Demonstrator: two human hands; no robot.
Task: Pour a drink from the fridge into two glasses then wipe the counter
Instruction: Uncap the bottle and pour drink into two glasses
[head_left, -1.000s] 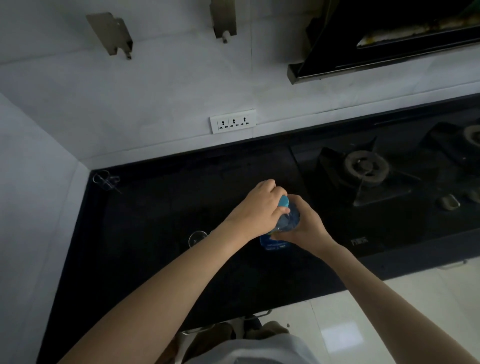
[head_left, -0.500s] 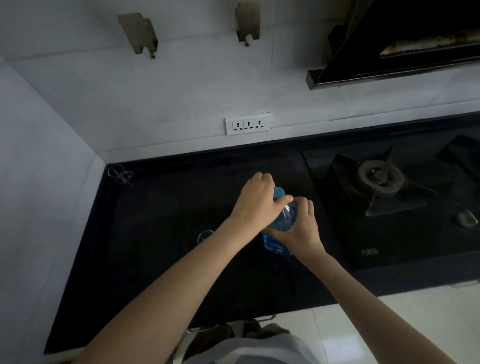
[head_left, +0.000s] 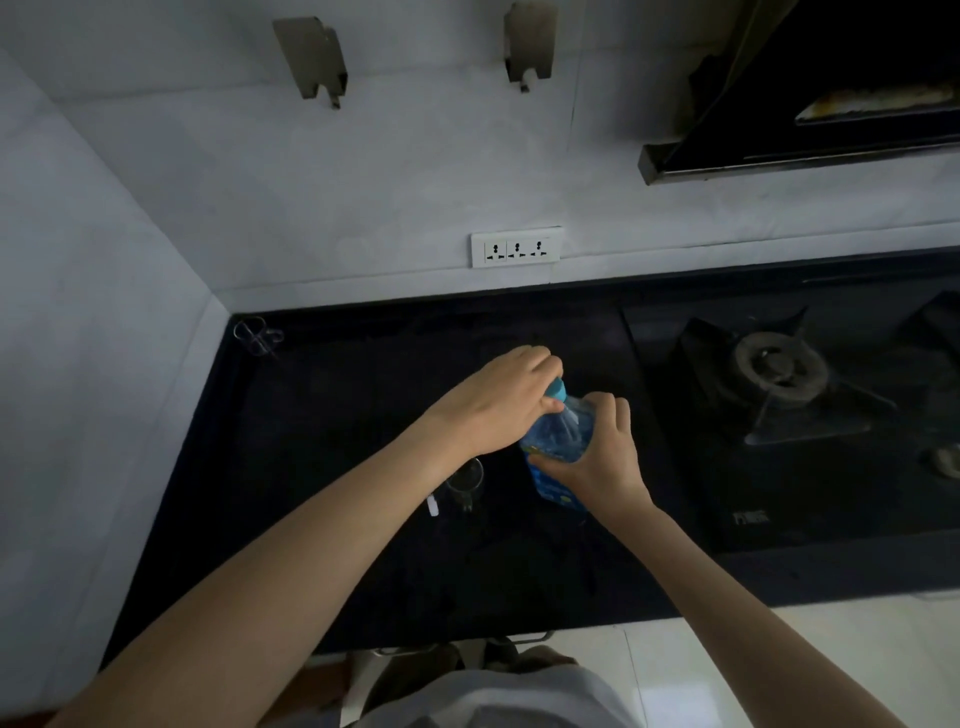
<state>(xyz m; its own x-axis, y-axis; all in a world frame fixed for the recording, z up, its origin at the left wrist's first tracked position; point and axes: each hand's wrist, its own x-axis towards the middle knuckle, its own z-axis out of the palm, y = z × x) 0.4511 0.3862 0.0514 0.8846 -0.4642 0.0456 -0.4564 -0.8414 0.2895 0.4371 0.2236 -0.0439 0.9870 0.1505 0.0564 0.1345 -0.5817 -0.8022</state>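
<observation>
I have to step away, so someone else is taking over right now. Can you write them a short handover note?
Left hand: closed over the bottle's blue cap.
Right hand: gripping the bottle around its body, above the dark counter.
One clear glass stands on the counter just below the left wrist; a second glass is not clearly visible.
Done: the bottle is at the counter.
Left: take the cap off, pour into two glasses, wipe the counter.

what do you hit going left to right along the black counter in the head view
Wire clip in the back corner → empty glass → left hand on the blue cap → blue bottle → right hand → gas burner
</observation>
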